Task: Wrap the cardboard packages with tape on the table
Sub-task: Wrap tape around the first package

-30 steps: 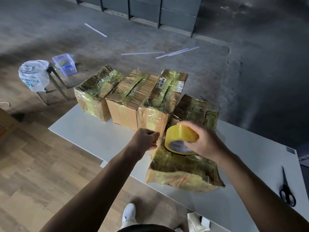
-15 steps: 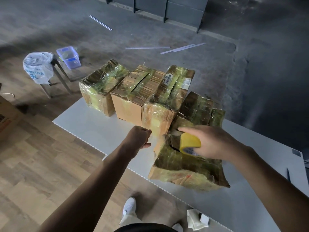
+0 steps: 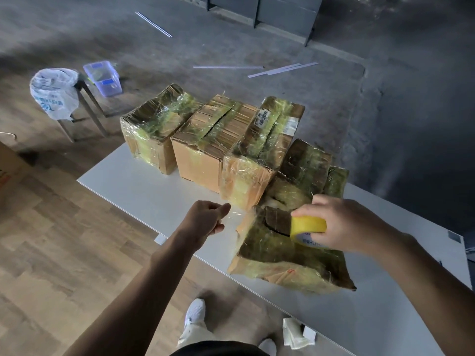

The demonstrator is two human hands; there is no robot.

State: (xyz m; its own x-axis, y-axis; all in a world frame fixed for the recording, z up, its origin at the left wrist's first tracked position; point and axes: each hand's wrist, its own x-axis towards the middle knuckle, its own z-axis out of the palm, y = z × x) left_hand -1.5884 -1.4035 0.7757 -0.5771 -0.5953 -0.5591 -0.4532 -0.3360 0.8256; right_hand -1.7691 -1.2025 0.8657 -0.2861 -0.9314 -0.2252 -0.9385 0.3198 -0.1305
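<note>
Tape roll (image 3: 307,224): now lowered onto near package (image 3: 277,260), right grip (image 3: 344,224) curled round it. Left grip (image 3: 205,219) pinches strip (image 3: 235,214), drawn leftward; I judge the next band ready.

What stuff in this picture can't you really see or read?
All in the head view:
- the tape roll: the right hand covers most of it, and the print on its core is too blurred to read.
- the tape strip: its end is hidden inside the left hand.
- the barcode label: too small to read.
- the table: its right end is cut off by the picture's edge.
</note>
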